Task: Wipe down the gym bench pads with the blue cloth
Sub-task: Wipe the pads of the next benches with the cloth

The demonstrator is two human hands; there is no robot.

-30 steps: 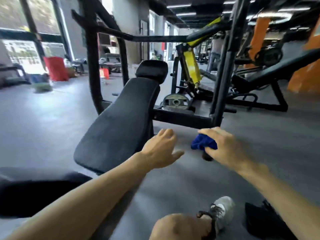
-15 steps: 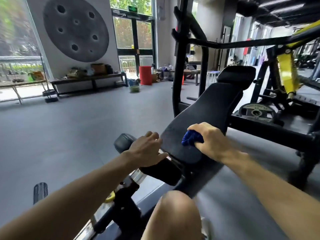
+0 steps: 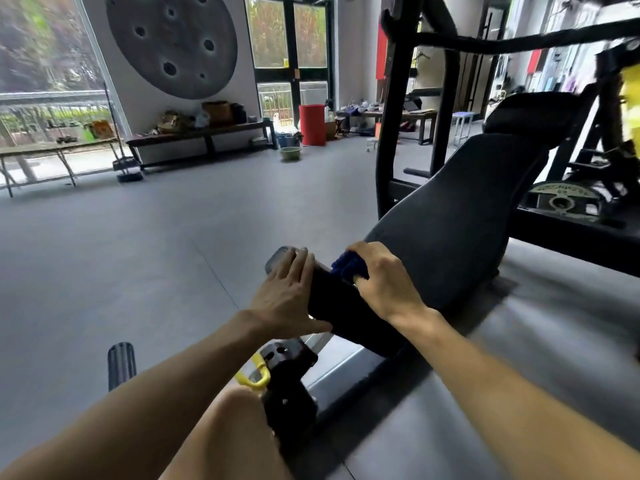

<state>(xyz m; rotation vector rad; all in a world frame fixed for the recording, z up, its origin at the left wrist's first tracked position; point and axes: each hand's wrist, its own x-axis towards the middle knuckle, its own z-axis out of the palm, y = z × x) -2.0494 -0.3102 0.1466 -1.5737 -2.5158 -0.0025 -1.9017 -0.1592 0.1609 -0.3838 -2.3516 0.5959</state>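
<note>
Wiping the roller pad (image 3: 332,299) at the bench's near end.
Head view: right hand (image 3: 384,282) grips the bunched blue cloth (image 3: 346,268) on it; left hand (image 3: 287,296) lies flat, fingers straight, bracing its end. The back pad (image 3: 460,220) runs lengthwise up and away, nearer the right hand.

Daylight pours through the windows (image 3: 45,98) and glass doors (image 3: 291,60) at the back, bright and a bit washed out. The floor (image 3: 156,244) is evenly lit. Wide-angle distortion bends the edges; motion blur smears the right side.
</note>
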